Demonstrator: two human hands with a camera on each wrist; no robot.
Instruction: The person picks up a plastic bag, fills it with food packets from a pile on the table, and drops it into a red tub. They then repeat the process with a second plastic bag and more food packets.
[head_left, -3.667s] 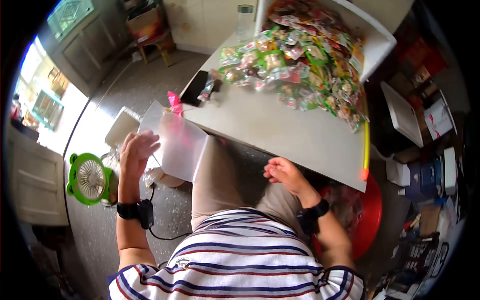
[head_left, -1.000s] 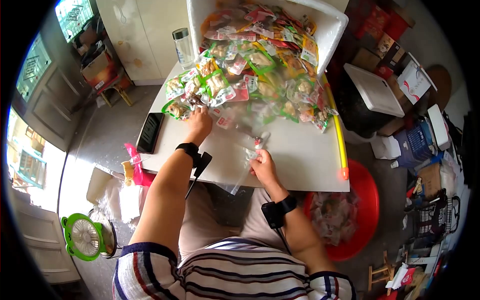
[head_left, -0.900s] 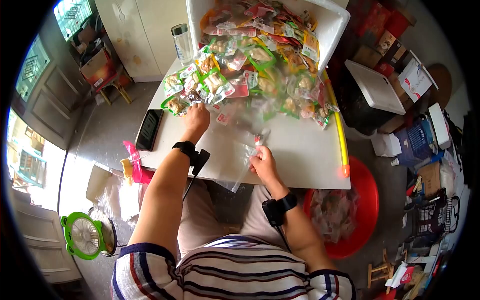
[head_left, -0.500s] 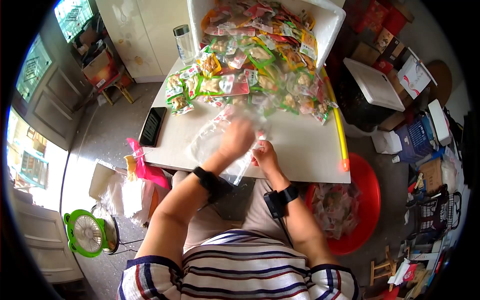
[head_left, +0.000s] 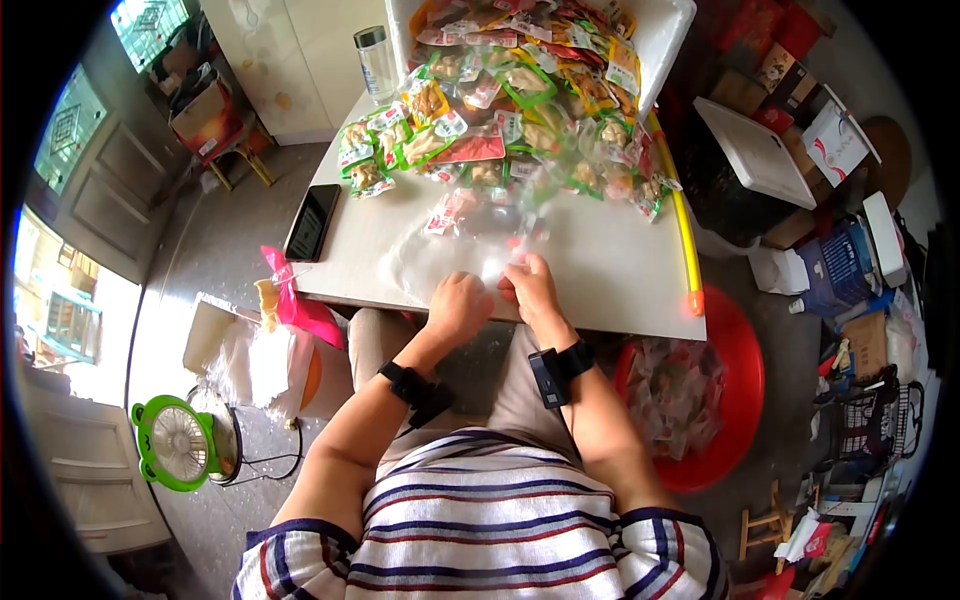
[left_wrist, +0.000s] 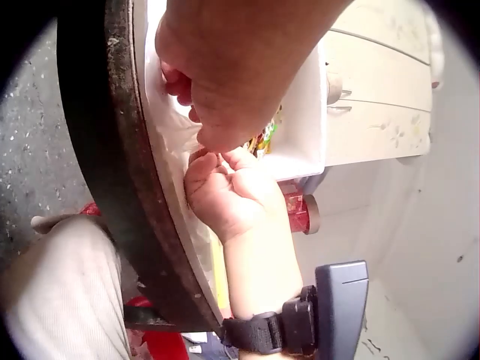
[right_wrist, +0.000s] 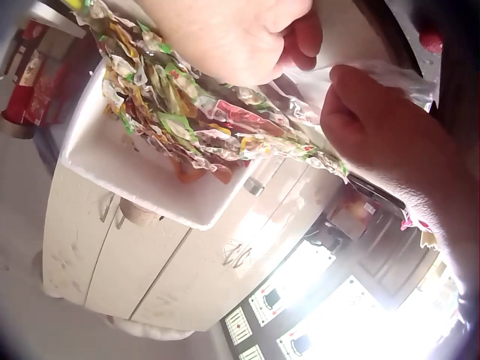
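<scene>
A clear plastic bag (head_left: 425,255) lies on the front part of the white table (head_left: 600,290). My left hand (head_left: 460,306) pinches the bag's near edge with curled fingers. Close beside it, my right hand (head_left: 533,290) grips the same bag between thumb and fingers. Thin film (right_wrist: 390,75) stretches between the two hands in the right wrist view. In the left wrist view, my left hand (left_wrist: 217,75) covers part of the film, and my right hand (left_wrist: 232,191) has its fingers curled. A small packet with red print (head_left: 447,213) lies at the bag's far side.
Sealed food packets (head_left: 480,140) spill in a heap from a white foam box (head_left: 665,50). A phone (head_left: 313,222) and a glass bottle (head_left: 375,65) stand left; a yellow stick (head_left: 680,220) lines the right edge. Below sits a red basin (head_left: 740,400) holding packets.
My left hand has come back from the packets at the left to the table's front edge, beside my right hand. Earlier it held a translucent bag out left; that bag now lies on the table.
</scene>
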